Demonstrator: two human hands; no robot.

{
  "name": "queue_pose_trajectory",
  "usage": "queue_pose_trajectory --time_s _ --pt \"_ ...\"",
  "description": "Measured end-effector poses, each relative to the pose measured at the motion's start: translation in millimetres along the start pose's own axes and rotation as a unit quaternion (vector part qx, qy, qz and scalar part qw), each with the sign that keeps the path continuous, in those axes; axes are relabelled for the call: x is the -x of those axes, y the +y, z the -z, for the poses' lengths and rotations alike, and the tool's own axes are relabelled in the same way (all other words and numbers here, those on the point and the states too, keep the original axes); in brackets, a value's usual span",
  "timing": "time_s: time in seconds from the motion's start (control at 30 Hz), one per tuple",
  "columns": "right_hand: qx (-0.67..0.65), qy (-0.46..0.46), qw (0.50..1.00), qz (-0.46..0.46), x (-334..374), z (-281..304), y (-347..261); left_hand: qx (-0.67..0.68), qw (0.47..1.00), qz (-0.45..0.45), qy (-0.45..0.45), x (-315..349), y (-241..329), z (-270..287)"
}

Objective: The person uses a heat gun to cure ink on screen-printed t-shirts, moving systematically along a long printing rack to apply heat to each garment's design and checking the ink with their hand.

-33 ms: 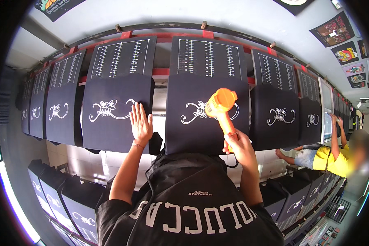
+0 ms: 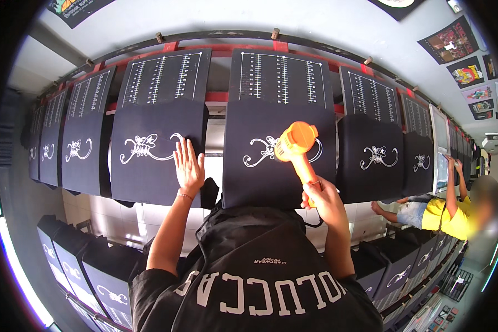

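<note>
My right hand (image 2: 325, 198) is wrapped round the handle of an orange heat gun (image 2: 300, 139). The gun's head hangs over a black shirt (image 2: 260, 185) with a white curly print, hiding part of that print. This shirt is stretched on a dark board (image 2: 301, 77) marked with white ruler lines. To the left, my left hand (image 2: 189, 170) lies flat with fingers straight on the right edge of another black shirt (image 2: 144, 124). Its fingertips are beside the right curl of that shirt's white print (image 2: 142, 148).
More boards with printed black shirts (image 2: 379, 157) run along a red metal frame (image 2: 217, 97). A second row of shirts (image 2: 113, 276) stands behind me on both sides. At far right, a person in a yellow top (image 2: 451, 216) holds a pale-framed screen (image 2: 440, 149).
The heat gun's head has shifted slightly to the left and down. My left hand stays in almost the same place on the shirt.
</note>
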State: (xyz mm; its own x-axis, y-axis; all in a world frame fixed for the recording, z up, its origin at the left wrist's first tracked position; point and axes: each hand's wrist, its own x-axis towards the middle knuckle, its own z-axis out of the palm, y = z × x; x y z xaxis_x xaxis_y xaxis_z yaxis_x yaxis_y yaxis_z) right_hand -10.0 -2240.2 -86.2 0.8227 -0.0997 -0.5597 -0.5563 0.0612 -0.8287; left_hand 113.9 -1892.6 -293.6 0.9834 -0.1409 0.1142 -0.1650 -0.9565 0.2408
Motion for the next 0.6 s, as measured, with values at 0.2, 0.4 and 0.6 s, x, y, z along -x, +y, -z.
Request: queue_pose_trajectory --time_s 0.2,0.4,0.6 --pt "-0.022 0.014 0.999 0.021 -7 9 6 -0.008 0.997 0.067 0.047 -5 -22 1" --pt "-0.015 -0.021 1.0 0.01 -3 23 2 -0.022 0.998 0.048 0.039 17 2 -2" --pt "-0.02 -0.035 0.999 0.005 -9 44 8 -0.029 0.997 0.054 0.04 43 26 -3"
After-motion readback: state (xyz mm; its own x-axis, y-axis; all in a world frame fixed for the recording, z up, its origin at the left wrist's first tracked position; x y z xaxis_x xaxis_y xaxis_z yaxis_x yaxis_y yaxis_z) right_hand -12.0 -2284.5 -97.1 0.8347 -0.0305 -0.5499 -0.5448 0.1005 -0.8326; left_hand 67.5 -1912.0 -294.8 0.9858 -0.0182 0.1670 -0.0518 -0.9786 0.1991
